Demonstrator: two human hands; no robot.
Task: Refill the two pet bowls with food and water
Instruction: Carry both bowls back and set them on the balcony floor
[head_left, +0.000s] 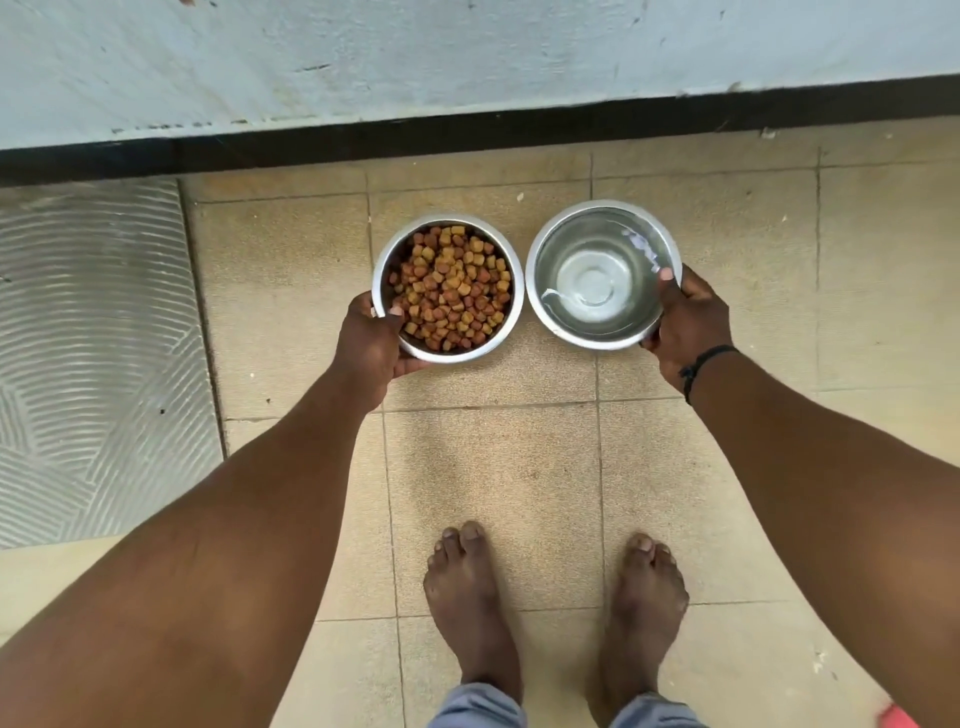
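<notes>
Two steel bowls side by side at upper centre of the frame, rims nearly touching, above tan floor tiles (519, 467). Left hand (371, 345) gripping the food bowl (384, 270) at its lower-left rim, thumb hooked over the edge, kibble (449, 286) heaped inside. Right hand (688, 325) gripping the water bowl (535, 270) at its lower-right rim, thumb over the edge, water (597, 283) inside. Grey mat (93, 364) at left; bare feet (470, 597) at bottom centre; pale wall (467, 52) across the top.

Left hand (370, 349) holds the kibble bowl (448, 288), right hand (687, 325) the water bowl (602, 274), above tiled floor (493, 493).
</notes>
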